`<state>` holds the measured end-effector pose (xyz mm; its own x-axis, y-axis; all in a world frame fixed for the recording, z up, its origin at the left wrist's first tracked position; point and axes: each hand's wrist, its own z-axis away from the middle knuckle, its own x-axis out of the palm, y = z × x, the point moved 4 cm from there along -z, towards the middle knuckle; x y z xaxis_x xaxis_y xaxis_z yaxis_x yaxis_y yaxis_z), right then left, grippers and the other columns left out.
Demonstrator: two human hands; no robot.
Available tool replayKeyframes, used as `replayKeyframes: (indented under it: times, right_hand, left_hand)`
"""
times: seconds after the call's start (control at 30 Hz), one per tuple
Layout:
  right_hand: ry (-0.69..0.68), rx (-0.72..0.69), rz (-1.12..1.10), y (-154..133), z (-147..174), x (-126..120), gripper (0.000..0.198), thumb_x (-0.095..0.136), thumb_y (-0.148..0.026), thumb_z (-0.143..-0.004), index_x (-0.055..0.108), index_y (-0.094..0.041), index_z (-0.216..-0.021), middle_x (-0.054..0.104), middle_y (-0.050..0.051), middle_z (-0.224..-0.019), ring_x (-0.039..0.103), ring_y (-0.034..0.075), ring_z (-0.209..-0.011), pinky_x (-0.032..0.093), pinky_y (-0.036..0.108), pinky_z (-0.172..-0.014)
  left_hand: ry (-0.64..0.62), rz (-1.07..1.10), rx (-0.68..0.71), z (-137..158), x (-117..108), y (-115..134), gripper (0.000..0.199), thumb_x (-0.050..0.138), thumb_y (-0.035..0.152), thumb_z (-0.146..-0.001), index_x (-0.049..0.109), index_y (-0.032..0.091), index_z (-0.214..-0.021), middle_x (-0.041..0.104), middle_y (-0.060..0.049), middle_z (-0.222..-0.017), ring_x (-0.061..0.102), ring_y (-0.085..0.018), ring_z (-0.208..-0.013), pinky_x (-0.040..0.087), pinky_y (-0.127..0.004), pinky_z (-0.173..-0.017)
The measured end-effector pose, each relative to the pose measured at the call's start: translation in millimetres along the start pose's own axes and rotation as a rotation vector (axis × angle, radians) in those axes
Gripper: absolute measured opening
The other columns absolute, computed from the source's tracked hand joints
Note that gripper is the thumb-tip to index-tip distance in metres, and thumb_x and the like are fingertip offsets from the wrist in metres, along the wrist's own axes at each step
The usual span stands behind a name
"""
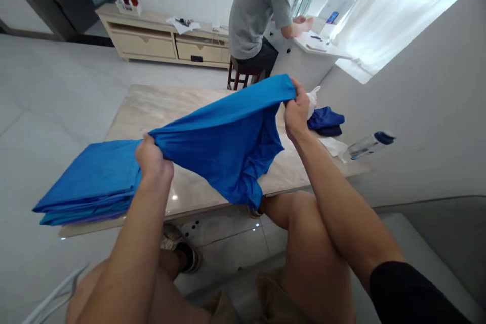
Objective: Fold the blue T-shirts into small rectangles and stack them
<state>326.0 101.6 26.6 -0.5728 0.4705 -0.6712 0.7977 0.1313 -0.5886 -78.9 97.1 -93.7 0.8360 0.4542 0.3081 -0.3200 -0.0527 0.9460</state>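
Note:
A bright blue cloth garment (228, 147) is stretched in the air above the low table, its lower part bunched and hanging down. What kind of garment it is cannot be made out. My left hand (155, 159) is closed on its left end, close beside a stack of folded blue cloths (94, 172). At the upper right corner my right hand (298, 111) grips the same garment, higher than the left. The top edge runs as a lighter band, slanting up from left to right between both hands.
The marble-look table (148, 104) bears a dark blue folded cloth (325, 119) and a clear bottle (364, 147) at its right end. Beyond stand a low cabinet (144, 43) and a person in grey (258, 10), seated at a white desk (322, 48).

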Motion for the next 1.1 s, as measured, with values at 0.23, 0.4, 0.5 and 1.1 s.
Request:
replayKeyframes:
  times: [0.23,0.4,0.5,1.1]
  right_hand:
    - [-0.631,0.133,0.175,0,59,54,0.064,0.066,-0.032,-0.105,0.052,-0.010,-0.163,0.059,0.024,-0.164,0.059,0.034,-0.151,0.047,0.047,-0.127]
    - [-1.213,0.333,0.487,17,93,69,0.038,0.066,-0.051,-0.107,0.080,-0.016,-0.109,0.082,0.015,-0.094,0.079,0.031,-0.095,0.062,0.040,-0.089]
    - [-1.271,0.331,0.647,22,108,75,0.046,0.071,-0.059,-0.102,0.080,-0.015,-0.094,0.077,0.013,-0.077,0.077,0.032,-0.085,0.061,0.039,-0.081]
    - [-0.549,0.630,0.852,106,85,-49,0.057,0.066,-0.037,-0.103,0.062,-0.007,-0.150,0.070,0.031,-0.144,0.070,0.042,-0.136,0.058,0.049,-0.107]
  left_hand:
    - [0.130,-0.552,0.336,5,-41,26,0.051,0.072,0.019,-0.086,0.055,0.023,-0.133,0.058,-0.013,-0.148,0.063,-0.029,-0.132,0.051,-0.055,-0.122]
    - [-0.512,-1.013,0.670,67,-5,-7,0.048,0.062,0.030,-0.098,0.061,0.018,-0.144,0.067,-0.020,-0.142,0.065,-0.038,-0.135,0.052,-0.057,-0.120]
    - [-0.769,-1.202,0.702,94,3,-38,0.056,0.057,0.032,-0.102,0.058,0.019,-0.157,0.064,-0.020,-0.158,0.060,-0.039,-0.146,0.052,-0.056,-0.121]
    - [-0.954,-1.845,0.470,104,28,-75,0.072,0.045,0.045,-0.113,0.040,0.010,-0.175,0.032,-0.024,-0.182,0.033,-0.050,-0.168,0.042,-0.063,-0.129]
